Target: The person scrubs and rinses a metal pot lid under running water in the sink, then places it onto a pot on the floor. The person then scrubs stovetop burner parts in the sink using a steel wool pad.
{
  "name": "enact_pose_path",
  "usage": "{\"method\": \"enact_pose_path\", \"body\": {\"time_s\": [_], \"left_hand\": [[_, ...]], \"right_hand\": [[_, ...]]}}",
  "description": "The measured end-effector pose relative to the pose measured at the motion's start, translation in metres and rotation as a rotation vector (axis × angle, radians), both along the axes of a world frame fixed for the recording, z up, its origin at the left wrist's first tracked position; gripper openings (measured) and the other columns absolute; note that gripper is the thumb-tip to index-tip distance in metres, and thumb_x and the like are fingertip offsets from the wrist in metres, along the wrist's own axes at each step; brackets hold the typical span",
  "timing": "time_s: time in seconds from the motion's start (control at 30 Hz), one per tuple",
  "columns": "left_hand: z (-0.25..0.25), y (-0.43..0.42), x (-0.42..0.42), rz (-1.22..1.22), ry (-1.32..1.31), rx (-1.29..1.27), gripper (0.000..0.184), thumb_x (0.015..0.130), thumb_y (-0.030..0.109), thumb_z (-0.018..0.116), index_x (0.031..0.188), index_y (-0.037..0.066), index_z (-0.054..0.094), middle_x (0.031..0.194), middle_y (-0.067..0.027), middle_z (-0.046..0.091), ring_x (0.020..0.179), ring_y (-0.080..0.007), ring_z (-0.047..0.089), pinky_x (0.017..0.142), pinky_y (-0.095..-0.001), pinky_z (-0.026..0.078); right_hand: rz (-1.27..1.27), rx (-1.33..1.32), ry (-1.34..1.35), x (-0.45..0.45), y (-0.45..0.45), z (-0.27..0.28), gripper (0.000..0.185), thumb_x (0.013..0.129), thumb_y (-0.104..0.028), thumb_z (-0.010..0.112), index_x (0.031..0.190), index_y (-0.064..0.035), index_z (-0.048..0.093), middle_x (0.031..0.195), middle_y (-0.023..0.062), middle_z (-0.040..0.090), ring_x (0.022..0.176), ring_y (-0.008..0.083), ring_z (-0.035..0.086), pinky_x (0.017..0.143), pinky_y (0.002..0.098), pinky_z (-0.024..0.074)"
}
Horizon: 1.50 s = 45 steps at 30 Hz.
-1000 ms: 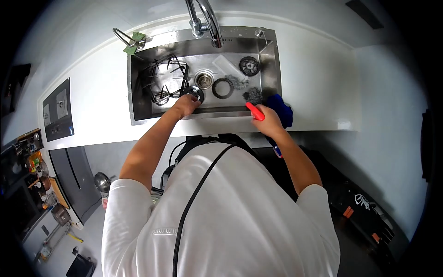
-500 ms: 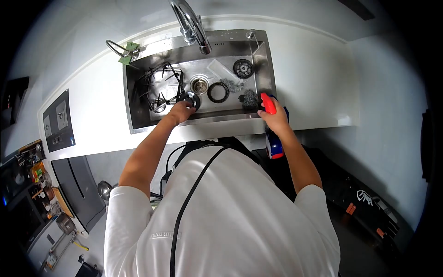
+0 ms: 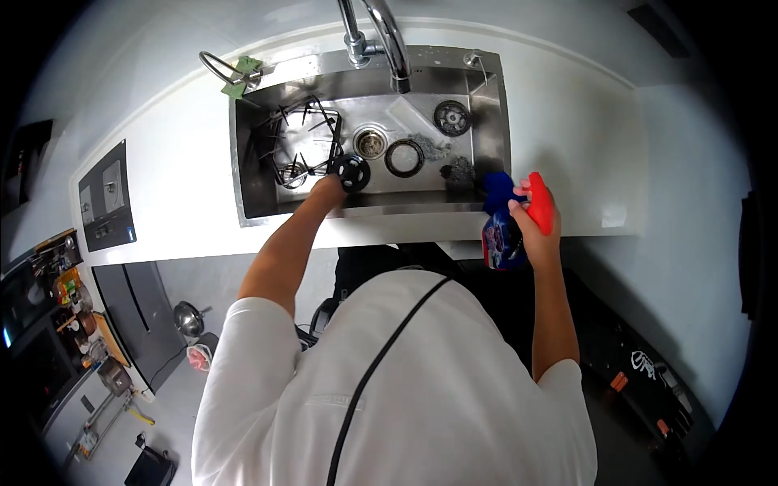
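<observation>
My left hand (image 3: 329, 189) grips the near edge of a round black burner part (image 3: 352, 172) at the front of the sink, its fingertips partly hidden. My right hand (image 3: 536, 235) is closed around a blue spray bottle (image 3: 498, 245) with a red trigger (image 3: 540, 202), held over the front counter edge right of the sink. Beside the burner part, a black pan support (image 3: 334, 130) lies in the left of the steel sink (image 3: 243, 182). To the right are a black ring (image 3: 404, 158), another round burner part (image 3: 452, 118) and a dark steel-wool scourer (image 3: 460, 172).
A chrome faucet (image 3: 389, 44) arches over the sink, and a drain (image 3: 371, 144) sits in its floor. Green cloth (image 3: 241, 77) hangs on a smaller tap at the back left. White counter (image 3: 567, 146) extends to the right, and a cooktop panel (image 3: 108, 196) lies left.
My right hand has raised the spray bottle and moved it right, turning its blue head towards the sink. My left hand stays at the burner part. The whole view has shifted slightly.
</observation>
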<state>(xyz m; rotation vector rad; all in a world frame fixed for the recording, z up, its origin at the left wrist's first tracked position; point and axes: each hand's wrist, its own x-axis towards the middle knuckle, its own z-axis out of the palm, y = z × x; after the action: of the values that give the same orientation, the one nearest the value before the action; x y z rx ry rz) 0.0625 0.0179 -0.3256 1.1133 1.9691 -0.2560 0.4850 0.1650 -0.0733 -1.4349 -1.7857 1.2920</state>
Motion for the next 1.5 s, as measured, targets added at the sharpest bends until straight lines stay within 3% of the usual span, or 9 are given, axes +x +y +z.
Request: {"method": "enact_pose_path", "body": {"time_s": [0.17, 0.33, 0.63, 0.83, 0.93, 1.23, 1.37, 1.47, 1.5], "left_hand": [[-0.022, 0.027, 0.022, -0.162, 0.089, -0.031, 0.029, 0.091, 0.018, 0.067, 0.118, 0.007, 0.073, 0.122, -0.0177, 0.073, 0.116, -0.0316, 0.071, 0.095, -0.0435, 0.058], [-0.038, 0.041, 0.039, -0.246, 0.209, 0.046, 0.028, 0.101, 0.019, 0.053, 0.116, 0.013, 0.076, 0.118, -0.0133, 0.076, 0.109, -0.0284, 0.074, 0.089, -0.0396, 0.06], [-0.03, 0.038, 0.026, -0.323, -0.017, -0.053, 0.036, 0.096, 0.029, 0.06, 0.12, 0.006, 0.074, 0.127, -0.0179, 0.071, 0.118, -0.033, 0.069, 0.099, -0.0448, 0.056], [-0.016, 0.032, 0.014, 0.034, 0.054, -0.028, 0.049, 0.09, 0.039, 0.071, 0.127, 0.007, 0.069, 0.13, -0.0193, 0.069, 0.122, -0.0294, 0.067, 0.102, -0.0396, 0.055], [0.007, 0.029, 0.011, 0.052, 0.021, -0.116, 0.041, 0.093, 0.032, 0.068, 0.126, 0.007, 0.069, 0.128, -0.019, 0.07, 0.122, -0.0302, 0.068, 0.101, -0.0407, 0.055], [-0.024, 0.037, 0.031, -0.41, 0.071, -0.033, 0.028, 0.098, 0.016, 0.056, 0.115, 0.007, 0.076, 0.124, -0.0174, 0.073, 0.114, -0.0321, 0.072, 0.094, -0.0419, 0.058], [-0.044, 0.049, 0.045, -0.455, 0.116, -0.093, 0.032, 0.1, 0.019, 0.053, 0.117, 0.006, 0.076, 0.124, -0.0172, 0.073, 0.116, -0.0322, 0.071, 0.093, -0.0424, 0.059], [-0.105, 0.042, 0.048, -0.123, 0.094, -0.089, 0.032, 0.1, 0.017, 0.052, 0.118, 0.006, 0.076, 0.126, -0.0172, 0.072, 0.118, -0.0319, 0.07, 0.094, -0.0442, 0.058], [-0.07, 0.05, 0.049, -0.266, 0.053, -0.129, 0.033, 0.097, 0.018, 0.055, 0.121, 0.006, 0.075, 0.131, -0.0181, 0.07, 0.122, -0.0323, 0.068, 0.097, -0.0438, 0.057]], "right_hand": [[-0.113, -0.059, -0.063, 0.004, -0.016, 0.015, 0.044, 0.089, -0.003, 0.075, 0.131, -0.0019, 0.062, 0.12, 0.0082, 0.069, 0.105, 0.0139, 0.064, 0.089, 0.0286, 0.0518], [-0.16, -0.072, -0.09, 0.016, -0.029, 0.017, 0.045, 0.089, -0.004, 0.076, 0.132, -0.0038, 0.063, 0.117, 0.0074, 0.069, 0.098, 0.0125, 0.064, 0.087, 0.0272, 0.0514], [-0.371, 0.139, 0.101, 0.033, -0.006, 0.014, 0.044, 0.093, 0.0, 0.066, 0.136, 0.0038, 0.055, 0.117, 0.0124, 0.065, 0.089, 0.0179, 0.063, 0.086, 0.0325, 0.0515], [-0.58, 0.301, 0.161, 0.04, 0.035, 0.014, 0.043, 0.097, -0.007, 0.067, 0.136, 0.0067, 0.053, 0.115, 0.0128, 0.064, 0.091, 0.0191, 0.063, 0.088, 0.034, 0.0515], [-0.656, 0.365, 0.212, 0.047, 0.055, 0.005, 0.047, 0.1, -0.015, 0.068, 0.139, 0.0057, 0.05, 0.115, 0.0124, 0.065, 0.094, 0.0201, 0.064, 0.09, 0.0351, 0.052], [-0.687, 0.444, 0.165, 0.063, 0.078, -0.046, 0.053, 0.106, -0.026, 0.061, 0.146, 0.0041, 0.042, 0.122, 0.0162, 0.065, 0.105, 0.0237, 0.065, 0.097, 0.038, 0.0514], [-0.641, 0.427, 0.118, 0.065, 0.074, -0.044, 0.059, 0.106, -0.031, 0.061, 0.147, 0.0042, 0.039, 0.124, 0.0213, 0.066, 0.109, 0.0261, 0.064, 0.101, 0.0384, 0.0488], [-0.608, 0.431, 0.107, 0.07, 0.076, -0.045, 0.059, 0.105, -0.032, 0.062, 0.146, 0.0037, 0.039, 0.123, 0.0216, 0.067, 0.108, 0.0258, 0.065, 0.1, 0.0388, 0.049], [-0.612, 0.429, 0.116, 0.071, 0.077, -0.046, 0.059, 0.105, -0.032, 0.062, 0.146, 0.0036, 0.039, 0.123, 0.0213, 0.067, 0.107, 0.0256, 0.066, 0.1, 0.0385, 0.0492]]}}
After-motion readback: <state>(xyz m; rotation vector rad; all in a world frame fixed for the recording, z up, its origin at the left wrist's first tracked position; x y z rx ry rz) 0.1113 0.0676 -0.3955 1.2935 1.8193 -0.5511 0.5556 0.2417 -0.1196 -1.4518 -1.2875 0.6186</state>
